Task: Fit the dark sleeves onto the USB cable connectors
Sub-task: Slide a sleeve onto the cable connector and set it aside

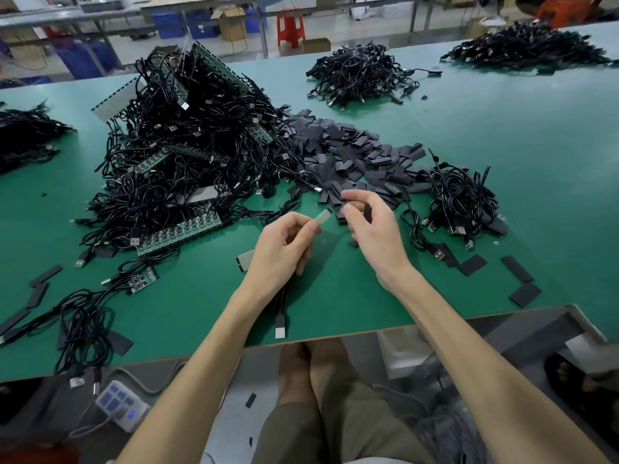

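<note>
One pale connector piece (322,218) sits above the green table (519,155), its long axis running lower-left to upper-right and its tip aimed at your right hand (371,229). Any markings on it are too small to read. Your left hand (284,249) pinches it between thumb and curled fingers. The right hand's fingers are curled, pinching a dark sleeve (367,214) just beside the tip. The USB plug (280,326) lies near the front edge. The sleeve pile (335,145) is behind, the cable heap (187,145) to the left.

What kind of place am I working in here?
Likely a factory assembly floor: a long green workbench heaped with black USB cables, a pile of dark sleeves, more benches behind.
</note>
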